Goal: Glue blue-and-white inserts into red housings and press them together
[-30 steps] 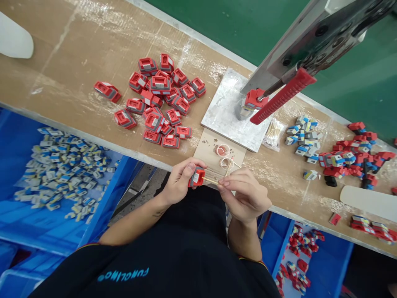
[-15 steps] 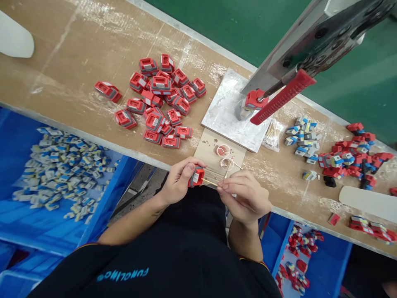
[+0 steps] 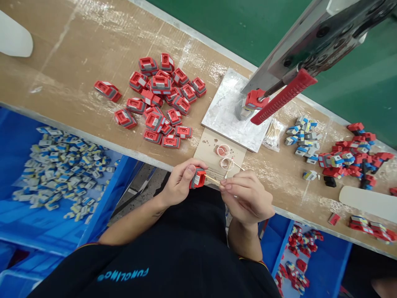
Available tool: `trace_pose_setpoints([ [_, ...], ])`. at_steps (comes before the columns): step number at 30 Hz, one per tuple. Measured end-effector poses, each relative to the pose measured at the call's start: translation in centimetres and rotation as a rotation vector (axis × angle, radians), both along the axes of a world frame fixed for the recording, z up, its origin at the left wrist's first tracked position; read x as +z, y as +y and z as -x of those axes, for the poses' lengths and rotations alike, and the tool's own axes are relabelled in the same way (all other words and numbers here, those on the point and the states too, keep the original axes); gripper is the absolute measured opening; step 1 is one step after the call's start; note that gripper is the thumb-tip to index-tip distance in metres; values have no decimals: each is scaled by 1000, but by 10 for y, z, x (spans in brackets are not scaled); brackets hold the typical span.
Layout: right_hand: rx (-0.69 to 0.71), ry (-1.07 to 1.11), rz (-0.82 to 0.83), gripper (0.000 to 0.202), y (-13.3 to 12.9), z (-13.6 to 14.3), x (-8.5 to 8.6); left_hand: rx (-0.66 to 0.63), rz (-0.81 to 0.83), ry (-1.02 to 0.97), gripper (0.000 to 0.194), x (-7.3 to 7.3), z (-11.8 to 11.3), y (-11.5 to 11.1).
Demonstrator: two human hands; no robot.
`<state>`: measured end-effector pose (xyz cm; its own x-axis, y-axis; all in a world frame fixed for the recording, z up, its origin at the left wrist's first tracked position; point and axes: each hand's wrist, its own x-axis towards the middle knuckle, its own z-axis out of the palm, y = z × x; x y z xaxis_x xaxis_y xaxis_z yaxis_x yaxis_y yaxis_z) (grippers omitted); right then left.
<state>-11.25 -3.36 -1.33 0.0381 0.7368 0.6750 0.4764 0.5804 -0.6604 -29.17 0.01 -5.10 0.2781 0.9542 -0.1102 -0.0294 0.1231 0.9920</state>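
Note:
Between the thumb and fingers of my left hand (image 3: pixel 177 182) is a small red and grey plastic toy part (image 3: pixel 197 179), held near the table's front edge. My right hand (image 3: pixel 248 195) pinches a thin wooden stick (image 3: pixel 212 179), whose far end meets the right side of the part. Whether that tip is inside or only touching I cannot tell. Just beyond my hands, two small round cups, one with red paint (image 3: pixel 222 150) and one with a brownish content (image 3: pixel 226 164), rest on stained cardboard (image 3: pixel 204 151). Sticks lean in the nearer cup.
A pile of red parts (image 3: pixel 161 85) lies left of a metal plate (image 3: pixel 228 97) carrying a press with a red handle (image 3: pixel 285 97). To the right are a bag of swabs (image 3: pixel 273 134), grey-blue parts (image 3: pixel 305 138) and red parts (image 3: pixel 353 159). Blue bins (image 3: pixel 102 207) flank me below.
Both hands have shifted slightly to the right, with the toy part and the stick still in them. The things on the table have stayed put.

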Motion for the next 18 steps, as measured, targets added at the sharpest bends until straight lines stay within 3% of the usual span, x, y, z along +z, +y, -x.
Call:
trace_pose_setpoints([
  [18, 145, 52, 71, 11, 1, 2, 4, -7, 54, -39, 67, -4, 1, -1],
])
